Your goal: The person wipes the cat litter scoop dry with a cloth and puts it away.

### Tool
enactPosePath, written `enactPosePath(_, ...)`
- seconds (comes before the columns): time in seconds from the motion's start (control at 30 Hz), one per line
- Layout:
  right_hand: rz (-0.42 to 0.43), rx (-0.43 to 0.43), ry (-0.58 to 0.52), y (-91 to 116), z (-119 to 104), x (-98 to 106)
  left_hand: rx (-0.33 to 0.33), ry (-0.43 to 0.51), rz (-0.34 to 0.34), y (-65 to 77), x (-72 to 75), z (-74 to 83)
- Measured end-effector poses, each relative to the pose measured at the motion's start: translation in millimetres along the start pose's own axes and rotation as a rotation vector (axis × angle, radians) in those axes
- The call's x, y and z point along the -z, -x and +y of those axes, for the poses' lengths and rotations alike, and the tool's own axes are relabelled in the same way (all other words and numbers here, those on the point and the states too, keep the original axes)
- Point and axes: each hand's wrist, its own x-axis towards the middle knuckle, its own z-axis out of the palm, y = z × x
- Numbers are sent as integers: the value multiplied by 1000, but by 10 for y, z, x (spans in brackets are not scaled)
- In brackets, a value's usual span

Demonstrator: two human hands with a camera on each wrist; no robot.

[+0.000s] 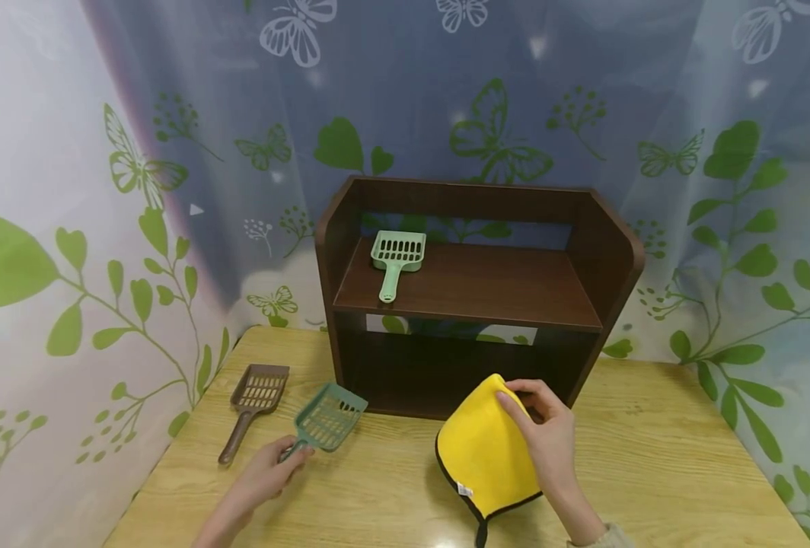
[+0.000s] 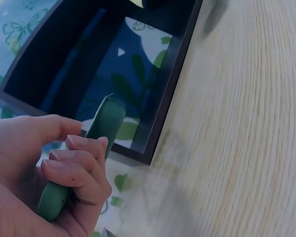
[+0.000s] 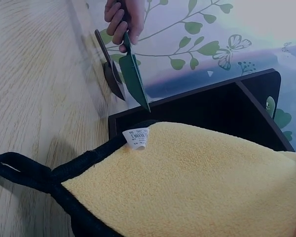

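Note:
My left hand (image 1: 268, 473) grips a dark green slotted litter scoop (image 1: 330, 417) by its handle, its slotted head tilted above the table. In the left wrist view, the fingers curl round the green handle (image 2: 106, 118). With thumb and fingers my right hand (image 1: 549, 430) pinches the upper corner of a yellow cloth (image 1: 483, 449) that hangs down. The cloth has black edging, a white tag (image 3: 137, 138) and a black hanging loop (image 3: 20, 169). A brown litter scoop (image 1: 259, 392) lies on the table left of the green one.
A dark brown two-tier shelf (image 1: 473, 281) stands at the back of the wooden table (image 1: 665, 457). On its upper board lies a light green litter scoop (image 1: 393, 275), handle toward the front. Behind hangs a curtain (image 1: 405, 91) printed with leaves and butterflies.

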Motion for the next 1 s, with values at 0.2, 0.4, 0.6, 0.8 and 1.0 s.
enactPosePath(0.2,9,-4,-7,-11,3,0,-7,60,-10,25,-21,38)
enactPosePath(0.4,4,-19,-10,-4,-4,-2,2,57,-21,46,-27,63)
enactPosePath(0.6,6,-2,-5,-10,-13,18,-27,45,-61,-7,-87,131)
enactPosePath(0.8,-9,22,33,-33,-8,53,-60,45,-71,-105,-197,234)
enactPosePath(1.0,-42,77,110,-93,3,98,-89,45,-74,-245,-349,371)
